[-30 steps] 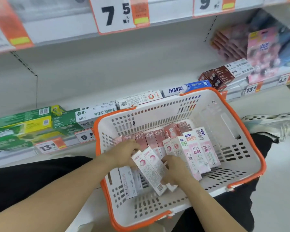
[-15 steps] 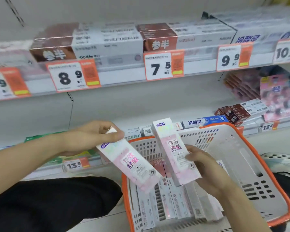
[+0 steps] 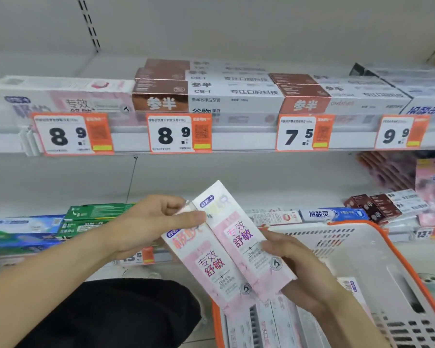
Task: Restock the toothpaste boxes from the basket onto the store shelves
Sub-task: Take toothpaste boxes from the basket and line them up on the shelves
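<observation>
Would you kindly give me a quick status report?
Left hand, right hand gripping two pink-and-white toothpaste boxes above white orange-rimmed basket. Shelf path unobstructed.

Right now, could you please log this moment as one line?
left hand: holds pink box | right hand: holds second pink box | basket: boxes remain

White metal store shelving (image 3: 236, 143) carries orange price tags (image 3: 180, 133) against a pale back panel (image 3: 211, 28).

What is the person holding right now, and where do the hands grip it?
Two pink toothpaste boxes, side by side. The left hand pinches their upper ends; the right hand grips the lower right edge.
</observation>
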